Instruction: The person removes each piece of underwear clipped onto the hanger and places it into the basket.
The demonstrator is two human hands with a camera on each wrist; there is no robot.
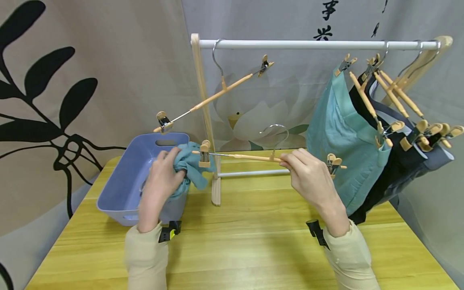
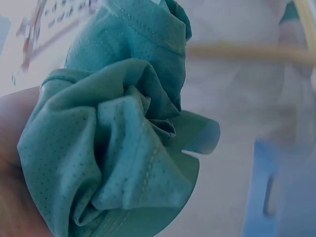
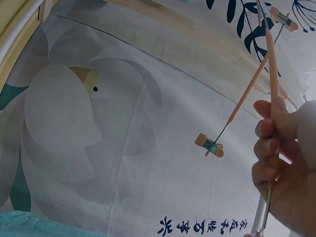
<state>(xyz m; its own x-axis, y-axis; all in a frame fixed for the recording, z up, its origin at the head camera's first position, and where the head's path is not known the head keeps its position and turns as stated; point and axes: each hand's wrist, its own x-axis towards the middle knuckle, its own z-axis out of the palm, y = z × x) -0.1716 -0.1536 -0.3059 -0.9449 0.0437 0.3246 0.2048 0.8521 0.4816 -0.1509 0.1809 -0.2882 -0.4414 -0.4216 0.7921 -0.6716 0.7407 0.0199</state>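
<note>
My left hand [image 1: 161,177] grips a crumpled teal garment [image 1: 192,167] beside the right wall of a blue basket [image 1: 112,201]. In the left wrist view the garment [image 2: 123,153] shows small perforations and a stitched hem, bunched into folds. My right hand [image 1: 311,177] holds a wooden clip hanger [image 1: 250,157] by its bar, just right of the hook. This hanger lies nearly level above the table, its left clip overlapping the garment in the head view. In the right wrist view, the fingers [image 3: 266,148] curl round the bar.
A rack with a white rail [image 1: 272,45] stands on the wooden table [image 1: 246,249]. One bare clip hanger [image 1: 217,94] hangs tilted at its left. Teal shorts [image 1: 337,117] and several dark garments [image 1: 369,193] hang on clip hangers at the right.
</note>
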